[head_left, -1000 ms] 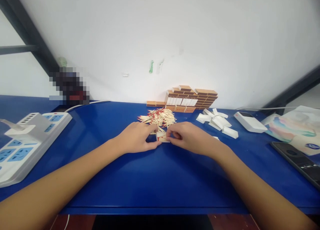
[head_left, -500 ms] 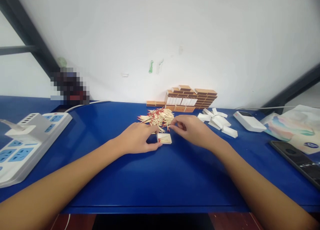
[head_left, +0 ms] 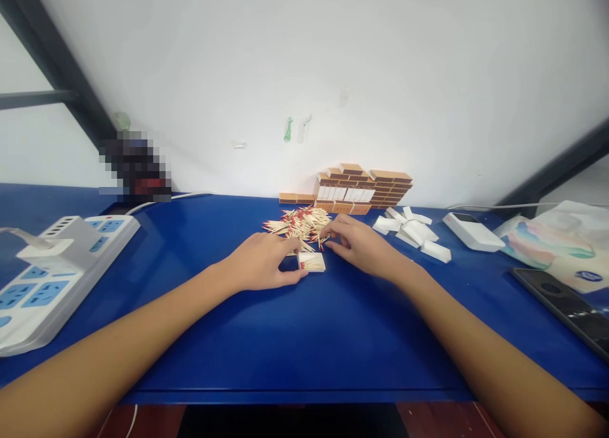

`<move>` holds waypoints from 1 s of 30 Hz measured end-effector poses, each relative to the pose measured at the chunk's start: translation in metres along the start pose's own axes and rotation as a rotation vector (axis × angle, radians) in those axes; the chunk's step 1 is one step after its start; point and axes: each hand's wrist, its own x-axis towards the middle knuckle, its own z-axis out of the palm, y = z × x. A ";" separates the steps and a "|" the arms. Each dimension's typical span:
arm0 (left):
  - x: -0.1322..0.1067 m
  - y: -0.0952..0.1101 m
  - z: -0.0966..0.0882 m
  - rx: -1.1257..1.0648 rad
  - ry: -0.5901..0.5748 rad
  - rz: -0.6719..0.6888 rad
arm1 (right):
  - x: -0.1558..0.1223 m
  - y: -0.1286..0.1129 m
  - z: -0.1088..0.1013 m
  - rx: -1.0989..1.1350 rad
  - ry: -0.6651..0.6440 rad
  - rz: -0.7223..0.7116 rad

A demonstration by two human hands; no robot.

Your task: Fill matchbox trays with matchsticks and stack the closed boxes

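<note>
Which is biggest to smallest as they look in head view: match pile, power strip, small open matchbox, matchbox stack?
1. Power strip, though cut off by the left edge
2. Matchbox stack
3. Match pile
4. Small open matchbox

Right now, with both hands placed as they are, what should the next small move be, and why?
Probably a pinch of matches from the loose match pile with the right hand: it is already at the pile's right edge, while the left hand is at the small white tray, which looks only partly filled.
</note>
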 end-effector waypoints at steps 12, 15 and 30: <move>0.001 -0.002 0.001 0.013 -0.017 -0.005 | 0.001 0.012 0.003 -0.046 -0.049 0.033; 0.001 0.000 0.001 0.019 -0.024 -0.017 | 0.002 0.009 0.002 -0.042 -0.071 0.041; 0.001 -0.002 0.002 0.017 -0.031 -0.023 | 0.004 -0.002 0.003 -0.108 -0.079 -0.058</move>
